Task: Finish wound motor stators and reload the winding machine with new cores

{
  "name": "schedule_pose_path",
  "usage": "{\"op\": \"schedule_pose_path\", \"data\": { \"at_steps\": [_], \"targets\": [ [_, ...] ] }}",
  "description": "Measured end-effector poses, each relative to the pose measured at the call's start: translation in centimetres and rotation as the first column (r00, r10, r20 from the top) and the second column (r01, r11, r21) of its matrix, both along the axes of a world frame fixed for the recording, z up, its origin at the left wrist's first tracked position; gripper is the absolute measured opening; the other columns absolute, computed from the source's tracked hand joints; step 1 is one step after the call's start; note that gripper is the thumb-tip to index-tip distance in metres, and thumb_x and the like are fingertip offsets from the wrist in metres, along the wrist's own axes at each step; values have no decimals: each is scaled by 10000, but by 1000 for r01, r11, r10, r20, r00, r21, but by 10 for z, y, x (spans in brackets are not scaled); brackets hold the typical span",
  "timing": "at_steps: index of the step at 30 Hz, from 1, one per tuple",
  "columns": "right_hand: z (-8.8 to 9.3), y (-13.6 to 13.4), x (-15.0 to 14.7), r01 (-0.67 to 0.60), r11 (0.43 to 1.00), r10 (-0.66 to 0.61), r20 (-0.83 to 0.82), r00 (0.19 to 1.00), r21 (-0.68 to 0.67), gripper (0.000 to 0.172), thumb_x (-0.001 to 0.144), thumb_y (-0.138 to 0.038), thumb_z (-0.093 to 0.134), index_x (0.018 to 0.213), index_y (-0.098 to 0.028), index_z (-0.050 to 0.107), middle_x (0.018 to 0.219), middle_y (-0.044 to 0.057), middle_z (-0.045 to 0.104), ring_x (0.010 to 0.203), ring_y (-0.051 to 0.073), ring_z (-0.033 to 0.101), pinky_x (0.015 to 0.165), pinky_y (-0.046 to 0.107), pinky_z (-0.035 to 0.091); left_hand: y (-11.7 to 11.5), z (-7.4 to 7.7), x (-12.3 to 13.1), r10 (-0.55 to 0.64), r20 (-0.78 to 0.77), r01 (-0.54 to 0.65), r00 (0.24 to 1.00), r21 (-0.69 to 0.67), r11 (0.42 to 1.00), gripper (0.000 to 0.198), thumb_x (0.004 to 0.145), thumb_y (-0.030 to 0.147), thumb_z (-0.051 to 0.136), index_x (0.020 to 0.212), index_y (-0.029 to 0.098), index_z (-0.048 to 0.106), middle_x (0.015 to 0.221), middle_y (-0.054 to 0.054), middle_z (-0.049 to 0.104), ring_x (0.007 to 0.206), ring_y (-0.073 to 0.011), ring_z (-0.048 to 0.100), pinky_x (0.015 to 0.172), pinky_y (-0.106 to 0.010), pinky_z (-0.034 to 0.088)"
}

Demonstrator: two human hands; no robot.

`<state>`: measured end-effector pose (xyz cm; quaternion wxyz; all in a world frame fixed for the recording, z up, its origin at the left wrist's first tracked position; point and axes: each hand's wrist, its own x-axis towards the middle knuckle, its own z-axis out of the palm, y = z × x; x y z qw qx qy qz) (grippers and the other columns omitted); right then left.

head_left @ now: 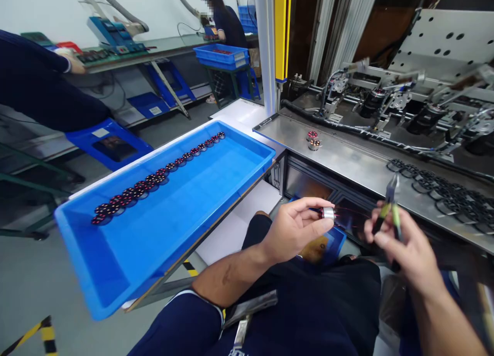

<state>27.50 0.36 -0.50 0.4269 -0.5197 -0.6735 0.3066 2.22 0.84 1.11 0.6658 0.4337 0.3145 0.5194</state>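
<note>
Between the thumb and fingers of my left hand [297, 225] is a small silver motor part [328, 213], held sideways above my lap. Thin copper-coloured wires trail from it to the right. My right hand [409, 243] is wrapped round a pair of pliers [392, 194] with black and yellow-green handles, jaws pointing up. The pliers are apart from the motor part; the hand is slightly blurred. Two copper-wound stators [314, 144] sit on the metal worktop [347, 155] ahead. Several black rings [428, 183] lie in rows at its right.
A blue tray [173, 263] at left holds a line of wound stators [154, 179]. Machine fixtures [386, 96] stand behind the worktop, beside a yellow-edged post [283, 32]. Below my hands is a blue bin [335, 241]. Two people work at a far bench [165, 50].
</note>
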Motion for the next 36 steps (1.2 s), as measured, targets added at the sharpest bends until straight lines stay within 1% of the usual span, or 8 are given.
{"op": "schedule_pose_path", "data": {
  "at_steps": [3, 7, 10, 12, 17, 22, 32, 36],
  "targets": [
    [-29, -62, -22, 43, 999, -43, -106, 993, -8, 455, 850, -270, 701, 1284, -262, 566, 1024, 69, 703, 823, 189, 714, 718, 280, 613, 0, 0, 6, -72, 11, 73, 997, -32, 997, 428, 730, 225, 832, 1116, 118, 683, 963, -86, 751, 857, -156, 714, 825, -270, 572],
    [-52, -97, -35, -61, 998, 64, -96, 993, 33, 585, 870, -180, 645, 1427, -237, 475, 1052, 95, 707, 857, 200, 721, 815, 352, 622, -2, 1, 19, -110, 7, 110, 994, -24, 994, 395, 741, 202, 815, 1100, 112, 678, 979, -95, 752, 877, -159, 720, 837, -264, 575],
    [-56, -98, -33, -98, 994, 100, -61, 993, 41, 666, 869, -174, 630, 1493, -255, 409, 1208, 131, 673, 1039, 252, 705, 969, 465, 566, -4, 2, 26, -112, -13, 112, 994, -18, 994, 384, 745, 211, 811, 1093, 115, 680, 963, -90, 753, 847, -154, 720, 792, -250, 585],
    [-55, -96, -32, -113, 993, 115, -52, 992, 45, 696, 865, -176, 626, 1512, -269, 387, 1263, 140, 650, 1087, 268, 688, 1005, 498, 542, -6, 3, 28, -114, -30, 114, 993, -8, 993, 387, 743, 221, 812, 1092, 115, 683, 941, -87, 754, 813, -153, 720, 757, -246, 592],
    [-47, -89, -36, -188, 978, 196, -97, 976, 86, 706, 851, -142, 609, 1507, -283, 389, 1209, 131, 652, 1021, 264, 686, 920, 478, 588, -9, 5, 24, -112, -51, 111, 992, -23, 994, 390, 740, 213, 813, 1097, 115, 692, 921, -82, 751, 785, -146, 717, 741, -234, 597],
    [-39, -85, -39, -198, 974, 207, -82, 975, 107, 706, 840, -110, 601, 1495, -292, 409, 1140, 109, 666, 890, 232, 688, 818, 420, 606, -11, 5, 23, -93, -62, 92, 994, -21, 996, 378, 736, 199, 812, 1088, 120, 701, 932, -80, 753, 801, -140, 714, 751, -221, 589],
    [-37, -87, -37, -102, 975, 94, 49, 994, 197, 697, 813, -74, 610, 1466, -280, 480, 1090, 94, 716, 809, 216, 708, 759, 370, 618, -10, 3, 24, -96, -70, 95, 993, -21, 995, 385, 739, 213, 815, 1093, 118, 696, 972, -94, 758, 858, -164, 724, 776, -241, 594],
    [-40, -88, -32, -83, 986, 73, 69, 995, 147, 653, 830, -92, 610, 1451, -258, 493, 1054, 82, 733, 794, 211, 721, 794, 380, 632, -9, 1, 24, -92, -44, 95, 995, 49, 994, 375, 752, 216, 812, 1097, 126, 697, 979, -90, 757, 857, -153, 724, 776, -228, 591]
  ]
}}
